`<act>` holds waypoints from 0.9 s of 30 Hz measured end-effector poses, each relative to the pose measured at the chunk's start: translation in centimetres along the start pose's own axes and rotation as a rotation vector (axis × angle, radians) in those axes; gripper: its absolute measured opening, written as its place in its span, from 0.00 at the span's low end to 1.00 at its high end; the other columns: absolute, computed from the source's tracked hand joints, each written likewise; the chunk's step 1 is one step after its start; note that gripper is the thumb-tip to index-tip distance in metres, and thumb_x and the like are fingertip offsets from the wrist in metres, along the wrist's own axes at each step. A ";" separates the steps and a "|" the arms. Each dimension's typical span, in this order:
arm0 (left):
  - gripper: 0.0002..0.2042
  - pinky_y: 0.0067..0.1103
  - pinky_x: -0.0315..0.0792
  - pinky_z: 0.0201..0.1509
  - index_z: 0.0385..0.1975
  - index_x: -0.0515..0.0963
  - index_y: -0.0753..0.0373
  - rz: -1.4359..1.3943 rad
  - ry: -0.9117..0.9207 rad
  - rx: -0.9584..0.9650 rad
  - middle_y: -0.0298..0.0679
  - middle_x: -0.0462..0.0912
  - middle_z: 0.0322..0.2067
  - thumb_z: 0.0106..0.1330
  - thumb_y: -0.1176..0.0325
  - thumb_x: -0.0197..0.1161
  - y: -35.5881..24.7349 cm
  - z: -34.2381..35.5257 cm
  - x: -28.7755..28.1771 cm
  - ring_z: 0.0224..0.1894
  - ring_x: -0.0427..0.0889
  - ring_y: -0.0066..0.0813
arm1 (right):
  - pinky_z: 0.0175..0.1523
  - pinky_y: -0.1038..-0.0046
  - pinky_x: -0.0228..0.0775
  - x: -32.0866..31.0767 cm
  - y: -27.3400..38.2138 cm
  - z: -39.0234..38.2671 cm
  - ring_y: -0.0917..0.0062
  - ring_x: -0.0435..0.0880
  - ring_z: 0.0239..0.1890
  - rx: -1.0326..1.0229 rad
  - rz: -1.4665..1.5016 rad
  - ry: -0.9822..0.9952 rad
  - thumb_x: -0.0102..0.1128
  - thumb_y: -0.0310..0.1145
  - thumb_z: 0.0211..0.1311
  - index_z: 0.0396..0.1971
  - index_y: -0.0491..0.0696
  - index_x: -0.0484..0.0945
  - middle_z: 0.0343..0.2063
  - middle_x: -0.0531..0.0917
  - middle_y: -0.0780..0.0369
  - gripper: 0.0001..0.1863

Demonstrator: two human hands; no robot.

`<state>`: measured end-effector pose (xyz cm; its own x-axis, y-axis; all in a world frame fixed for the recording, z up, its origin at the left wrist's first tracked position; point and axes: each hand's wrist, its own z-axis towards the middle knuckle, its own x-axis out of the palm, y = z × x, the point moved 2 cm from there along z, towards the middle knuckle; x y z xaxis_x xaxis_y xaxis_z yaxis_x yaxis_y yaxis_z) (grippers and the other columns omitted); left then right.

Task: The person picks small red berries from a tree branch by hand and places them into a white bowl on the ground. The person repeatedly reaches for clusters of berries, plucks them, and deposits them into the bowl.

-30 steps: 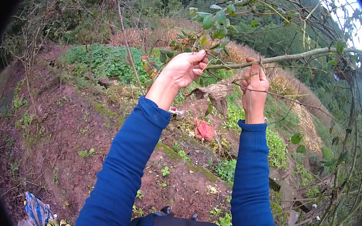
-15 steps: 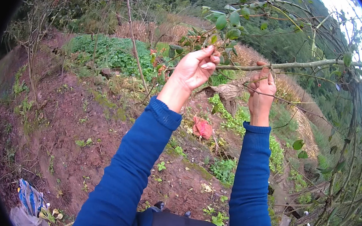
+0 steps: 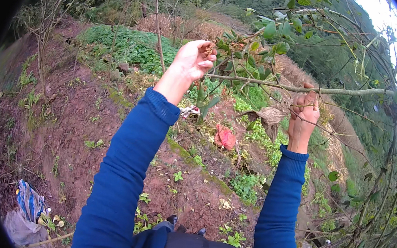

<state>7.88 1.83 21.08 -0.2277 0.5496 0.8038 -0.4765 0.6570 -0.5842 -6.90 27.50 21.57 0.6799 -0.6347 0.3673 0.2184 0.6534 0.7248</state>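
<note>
Both hands were raised: the right hand (image 3: 304, 116) was clamped on the branch (image 3: 337, 91), best held steady, while the left hand (image 3: 193, 59) was curled around small brown pods (image 3: 209, 49) at upper centre.

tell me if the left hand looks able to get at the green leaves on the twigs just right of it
Probably yes: the left hand is raised beside the cluster of green leaves, its fingers nearly touching the twigs, with nothing between them.

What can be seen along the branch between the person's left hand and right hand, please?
In the head view, between the left hand and the right hand, the thin bare branch runs across, with green leaves above it and a dry brown leaf hanging below.
</note>
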 end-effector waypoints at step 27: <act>0.07 0.07 0.49 0.09 0.34 0.74 0.65 0.660 -0.092 -0.046 0.41 0.79 0.27 0.58 0.71 0.57 0.0 4.6 1.9 0.15 0.62 0.11 | 0.18 0.86 0.41 0.4 0.3 0.3 0.92 0.52 0.14 0.022 0.045 0.029 0.51 0.41 0.63 0.43 0.44 0.71 0.13 0.59 0.74 0.17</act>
<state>3.56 0.57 23.12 -0.5317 0.7990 0.2808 -0.1760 0.2201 -0.9595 -6.78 27.34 22.14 0.7087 -0.5927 0.3828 0.1722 0.6714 0.7208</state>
